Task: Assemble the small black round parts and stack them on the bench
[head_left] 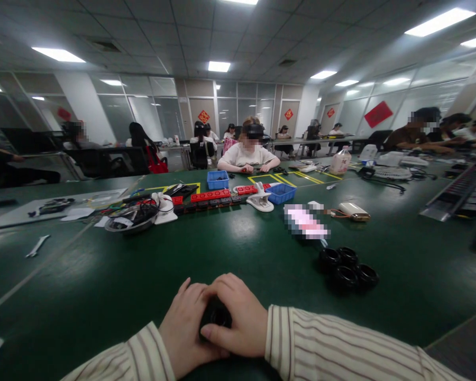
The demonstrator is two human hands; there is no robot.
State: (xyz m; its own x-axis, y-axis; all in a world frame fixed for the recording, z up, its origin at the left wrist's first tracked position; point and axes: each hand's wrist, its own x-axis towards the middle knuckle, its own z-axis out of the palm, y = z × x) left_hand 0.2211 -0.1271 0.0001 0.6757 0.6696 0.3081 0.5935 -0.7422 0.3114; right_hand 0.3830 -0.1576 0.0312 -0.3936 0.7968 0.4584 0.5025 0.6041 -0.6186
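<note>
Low in the head view, my left hand (187,327) and my right hand (241,316) meet over the green table around a dark round part (216,313). It looks like a black ring, though most of it is hidden by my fingers. My right hand arches over the part, thumb across its near side and fingers on its far side. The left hand wraps it from the left. To the right, several black rings (346,276) of similar look lie bunched on the table.
Beyond my hands stand a metal bowl of wires (131,218), red connector strips (211,195), a white clip (261,199) and blue bins (281,193). A blurred phone (306,222) and a gold power bank (354,211) lie right; a wrench (37,246) lies left. A person (249,151) sits opposite.
</note>
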